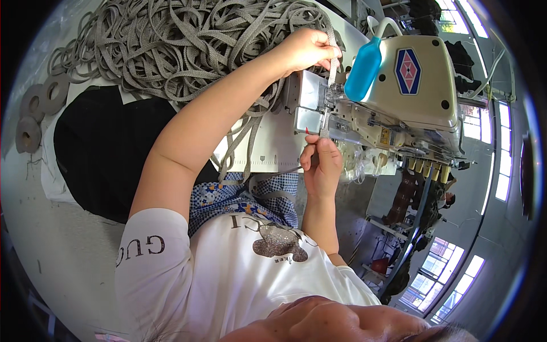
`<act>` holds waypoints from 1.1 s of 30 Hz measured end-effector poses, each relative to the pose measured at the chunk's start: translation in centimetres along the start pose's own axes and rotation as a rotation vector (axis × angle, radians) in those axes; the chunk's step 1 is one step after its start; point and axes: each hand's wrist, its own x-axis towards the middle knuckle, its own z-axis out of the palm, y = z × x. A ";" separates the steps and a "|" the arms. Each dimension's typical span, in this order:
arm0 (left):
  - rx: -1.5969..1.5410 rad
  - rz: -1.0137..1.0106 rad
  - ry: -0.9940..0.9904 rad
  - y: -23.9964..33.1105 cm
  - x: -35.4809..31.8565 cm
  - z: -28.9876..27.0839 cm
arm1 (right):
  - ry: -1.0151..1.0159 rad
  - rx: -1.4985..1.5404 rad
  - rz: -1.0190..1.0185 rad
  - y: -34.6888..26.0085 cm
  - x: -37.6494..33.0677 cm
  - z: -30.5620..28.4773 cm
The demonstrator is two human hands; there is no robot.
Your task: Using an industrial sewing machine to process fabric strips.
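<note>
My left hand (312, 50) is on the far side of a beige sewing machine (424, 74). Its thumb and fingers are pinched on a narrow grey webbing strap (333, 73), which runs down past the machine's needle area. On the near side, my right hand (323, 165) pinches the same grey strap just below the metal plate (310, 91). A small red tip shows by its fingers. The strap lies stretched between both hands, and the machine's parts hide some of its middle.
A large tangled heap of grey webbing (188, 45) covers the table to the left. Beside it lie black fabric (108, 154) and several grey rolls (34, 102). A blue bottle-shaped thing (363, 69) sits against the machine. Loose strap ends (250, 142) hang over the table's front edge.
</note>
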 end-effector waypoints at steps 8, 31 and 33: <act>-0.039 0.025 0.053 -0.6 0.4 -0.2 | 0.009 -0.010 0.002 -0.1 0.0 0.2; -0.107 0.137 0.136 -0.3 0.7 -0.5 | 0.011 0.005 0.034 -0.3 -0.1 -0.1; -0.090 0.134 0.137 0.0 0.5 -0.4 | -0.004 0.004 0.035 -0.3 -0.1 -0.2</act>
